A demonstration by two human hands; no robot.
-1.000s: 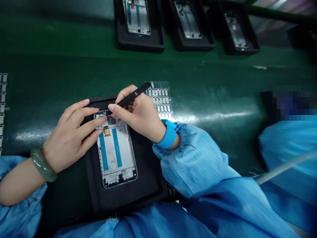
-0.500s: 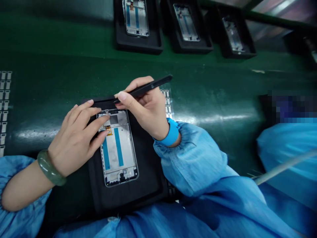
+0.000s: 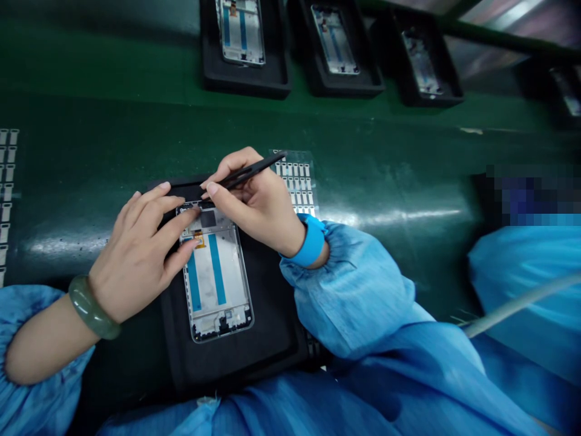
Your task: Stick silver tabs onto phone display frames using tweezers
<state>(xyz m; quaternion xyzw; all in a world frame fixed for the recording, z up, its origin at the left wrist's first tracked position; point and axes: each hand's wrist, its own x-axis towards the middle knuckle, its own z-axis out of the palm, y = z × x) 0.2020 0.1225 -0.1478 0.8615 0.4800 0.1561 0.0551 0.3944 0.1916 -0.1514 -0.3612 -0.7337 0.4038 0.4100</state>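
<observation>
A phone frame (image 3: 233, 266) with a silver inner face and two blue strips lies in a black foam tray (image 3: 272, 303) in front of me. My left hand (image 3: 140, 254) is open, its fingers spread over the frame's upper left corner, index and thumb near a small orange flex cable (image 3: 199, 240). Black tweezers (image 3: 254, 171) are pinched in my right hand (image 3: 265, 209), slanting up to the right. Their tips are at the frame's top edge; whether they grip anything there is too small to tell.
Sheets of small pale stickers lie on the green work surface, one sheet (image 3: 297, 181) behind my right hand and another (image 3: 8, 194) at the left edge. Along the back stand several black trays (image 3: 247, 88) with phone frames. Another person's blue sleeve (image 3: 531, 254) shows at right.
My right hand with the tweezers has shifted left and slightly down, bringing the tips closer to the frame's top edge. More of the sticker sheet behind it shows. My left hand has stayed put.
</observation>
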